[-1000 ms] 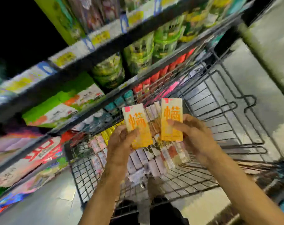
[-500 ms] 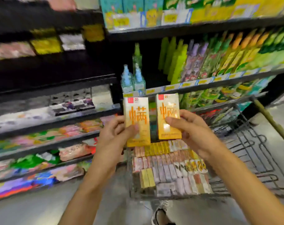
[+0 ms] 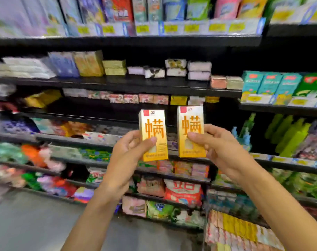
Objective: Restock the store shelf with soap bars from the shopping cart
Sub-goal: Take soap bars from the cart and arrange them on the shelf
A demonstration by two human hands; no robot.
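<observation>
My left hand [image 3: 126, 153] grips a yellow soap box [image 3: 153, 124] with orange characters, held upright in front of the shelves. My right hand [image 3: 221, 147] pinches a second, identical soap box [image 3: 190, 122] beside it, thumb on its front. Both boxes hang at mid height before the black store shelf [image 3: 136, 84], which carries stacked soap bars [image 3: 175, 69] in small boxes. More soap bars [image 3: 239, 230] packed in rows in the shopping cart show at the bottom right corner; the cart's frame is hidden.
Black shelves fill the whole view, stocked with boxes on top, teal boxes [image 3: 270, 82] and green bottles [image 3: 289, 136] to the right, bags [image 3: 183, 192] low down. Grey floor [image 3: 36, 223] lies at the lower left.
The view swung up and left from the cart to the shelves. Both hands rose with the two yellow boxes still held; the cart dropped to the bottom right corner.
</observation>
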